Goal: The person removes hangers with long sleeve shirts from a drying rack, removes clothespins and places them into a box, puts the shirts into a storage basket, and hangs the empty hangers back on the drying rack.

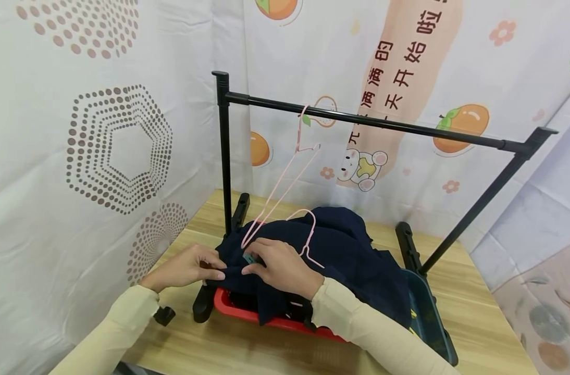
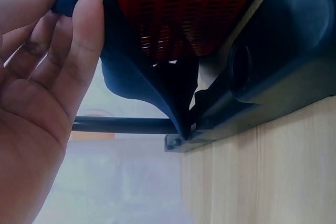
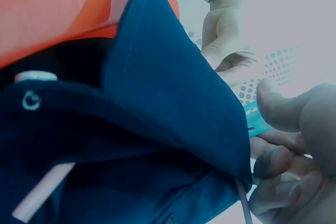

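A dark navy garment [image 1: 360,265] lies heaped over a red basket [image 1: 247,313]. At its left end my left hand [image 1: 191,265] pinches the cloth between thumb and fingers. In the left wrist view, a fold of the navy cloth [image 2: 131,66] hangs down from that hand. My right hand [image 1: 285,265] is just to the right, thumb and fingers around a small teal clothespin [image 3: 256,119] at the garment's edge. One pink hanger [image 1: 275,192] hangs from the rack, its lower end reaching the cloth near the right hand. Another pink hanger [image 1: 310,237] lies partly under the garment.
A black clothes rack with a top bar [image 1: 374,121] stands over the baskets. A dark teal basket [image 1: 437,317] sits at the right, partly covered by the garment. The rack's black foot [image 2: 294,45] is close beside the left hand. Printed curtains surround the wooden table [image 1: 482,312].
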Demonstrator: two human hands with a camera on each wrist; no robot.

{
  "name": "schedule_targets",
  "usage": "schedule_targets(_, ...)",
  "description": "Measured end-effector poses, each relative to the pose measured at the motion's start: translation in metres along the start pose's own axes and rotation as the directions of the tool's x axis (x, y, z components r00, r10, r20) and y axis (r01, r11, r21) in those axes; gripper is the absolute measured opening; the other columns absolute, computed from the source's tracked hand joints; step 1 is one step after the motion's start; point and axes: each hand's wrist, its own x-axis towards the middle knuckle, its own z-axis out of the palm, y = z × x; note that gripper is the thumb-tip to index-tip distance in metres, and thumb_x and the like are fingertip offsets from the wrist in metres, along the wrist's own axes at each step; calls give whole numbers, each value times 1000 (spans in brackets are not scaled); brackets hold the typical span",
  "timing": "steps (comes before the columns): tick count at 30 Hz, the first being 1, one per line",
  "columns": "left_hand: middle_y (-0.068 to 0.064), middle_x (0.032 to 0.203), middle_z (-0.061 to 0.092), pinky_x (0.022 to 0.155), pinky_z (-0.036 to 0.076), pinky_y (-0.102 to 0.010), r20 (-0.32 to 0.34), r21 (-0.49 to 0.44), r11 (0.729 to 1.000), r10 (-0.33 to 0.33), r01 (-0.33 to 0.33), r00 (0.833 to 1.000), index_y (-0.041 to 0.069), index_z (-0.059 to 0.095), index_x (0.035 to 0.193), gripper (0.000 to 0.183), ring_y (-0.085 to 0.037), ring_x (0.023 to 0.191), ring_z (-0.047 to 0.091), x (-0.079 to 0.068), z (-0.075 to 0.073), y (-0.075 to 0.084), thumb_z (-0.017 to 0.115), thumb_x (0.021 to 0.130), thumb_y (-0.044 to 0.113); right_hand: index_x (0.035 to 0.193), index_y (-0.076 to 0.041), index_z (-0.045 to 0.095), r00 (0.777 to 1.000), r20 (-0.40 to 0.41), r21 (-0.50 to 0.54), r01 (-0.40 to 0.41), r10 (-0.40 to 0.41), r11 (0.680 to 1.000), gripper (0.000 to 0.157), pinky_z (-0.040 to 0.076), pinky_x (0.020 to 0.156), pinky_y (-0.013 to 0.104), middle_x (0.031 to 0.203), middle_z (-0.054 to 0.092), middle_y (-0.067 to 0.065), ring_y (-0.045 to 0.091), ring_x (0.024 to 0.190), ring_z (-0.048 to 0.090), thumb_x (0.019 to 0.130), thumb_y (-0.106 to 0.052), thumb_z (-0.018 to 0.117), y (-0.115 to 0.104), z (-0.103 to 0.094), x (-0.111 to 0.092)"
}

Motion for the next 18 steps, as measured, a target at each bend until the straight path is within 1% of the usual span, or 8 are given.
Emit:
schedule_targets(5,5,79,65,55,56,-30,-2,5,1000,16,-16,1000,10,82,101,10,-11,61,61,0,0,0,76,93,11,107,-13,71,997,-50,-24,52,-53,998,22,50,70,18,97,67,-5,3,78,61,96,-32,74,1,5,-1)
schedule_targets(8,5,79,65,55,57,-33,-5,5,1000,19,-19,1000,10,82,102,10,-11,62,62,1,1,0,77,93,12,104,-13,72,993,-91,-17,70,-72,997,17,49,69,18,96,66,-5,4,76,59,96,-26,75,2,8,-1)
schedule_targets(13,6,79,65,55,57,-34,-9,6,1000,5,-5,1000,11,83,102,11,-11,62,63,0,1,0,77,93,13,99,-13,71,981,-163,28,116,-110,993,9,48,68,16,93,66,-5,3,74,57,94,-19,77,3,12,-1)
schedule_targets(18,5,80,66,55,57,-32,-11,5,1000,-1,1,1000,9,82,103,12,-10,63,63,0,1,0,78,93,12,94,-15,69,963,-239,101,153,-125,983,10,48,70,13,91,66,-5,0,75,59,93,-12,78,5,13,1)
